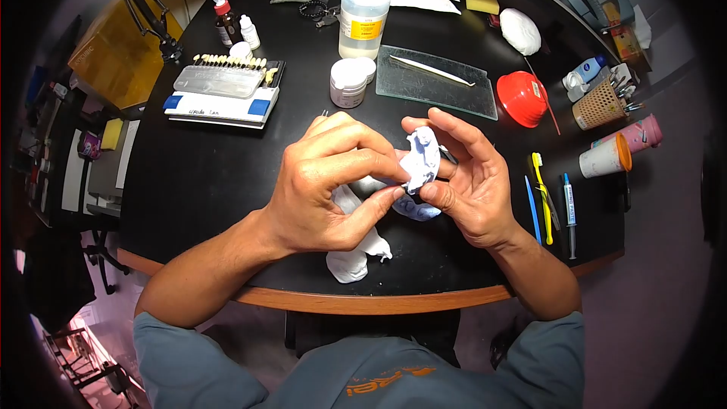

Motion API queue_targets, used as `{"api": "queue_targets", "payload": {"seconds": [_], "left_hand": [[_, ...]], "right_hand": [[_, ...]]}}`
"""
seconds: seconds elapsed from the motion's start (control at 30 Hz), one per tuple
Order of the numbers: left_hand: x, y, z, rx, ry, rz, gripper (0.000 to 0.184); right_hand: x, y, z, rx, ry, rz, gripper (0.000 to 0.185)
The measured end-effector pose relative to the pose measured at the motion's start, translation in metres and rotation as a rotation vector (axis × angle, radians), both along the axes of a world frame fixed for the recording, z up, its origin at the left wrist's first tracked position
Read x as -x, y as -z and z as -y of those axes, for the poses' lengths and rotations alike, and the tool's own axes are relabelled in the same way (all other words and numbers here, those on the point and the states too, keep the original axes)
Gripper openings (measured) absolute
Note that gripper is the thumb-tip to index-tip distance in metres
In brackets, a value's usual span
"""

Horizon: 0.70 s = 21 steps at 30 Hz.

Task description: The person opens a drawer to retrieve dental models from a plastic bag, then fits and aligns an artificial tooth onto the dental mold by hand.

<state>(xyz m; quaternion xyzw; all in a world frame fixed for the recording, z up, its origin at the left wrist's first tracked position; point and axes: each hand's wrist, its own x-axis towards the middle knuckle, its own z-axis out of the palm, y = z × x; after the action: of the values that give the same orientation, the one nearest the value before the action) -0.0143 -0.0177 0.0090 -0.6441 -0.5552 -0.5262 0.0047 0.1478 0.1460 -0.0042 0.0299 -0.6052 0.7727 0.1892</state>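
A pale blue-white dental cast (pixel 422 160) is held upright between my two hands above the table. My left hand (pixel 326 182) pinches its near left edge with thumb and fingertips. From the other side, my right hand (pixel 473 193) grips it with the thumb in front and the fingers behind. A second bluish dental piece (pixel 418 210) lies on the table just under my hands. Partly hidden beneath my left hand is a crumpled white piece (pixel 350 263), soft-looking like cloth or putty.
Behind my hands stand a white jar (pixel 347 85), a large bottle (pixel 363 23) and a glass slab (pixel 401 91) bearing a white spatula (pixel 432 70). A red bowl (pixel 521 98), yellow toothbrush (pixel 542 197) and syringe (pixel 569 216) are right; a shade guide (pixel 231 62) is left.
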Motion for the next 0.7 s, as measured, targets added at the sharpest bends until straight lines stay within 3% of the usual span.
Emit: {"api": "queue_targets", "payload": {"seconds": [0.27, 0.7], "left_hand": [[0.008, -0.001, 0.001, -0.001, 0.012, 0.16, 0.017], [0.005, 0.004, -0.001, 0.036, 0.046, 0.143, 0.016]], "right_hand": [[0.0, 0.001, -0.001, 0.012, -0.002, -0.012, 0.07], [0.0, 0.002, 0.0, 0.019, -0.013, -0.031, 0.067]]}}
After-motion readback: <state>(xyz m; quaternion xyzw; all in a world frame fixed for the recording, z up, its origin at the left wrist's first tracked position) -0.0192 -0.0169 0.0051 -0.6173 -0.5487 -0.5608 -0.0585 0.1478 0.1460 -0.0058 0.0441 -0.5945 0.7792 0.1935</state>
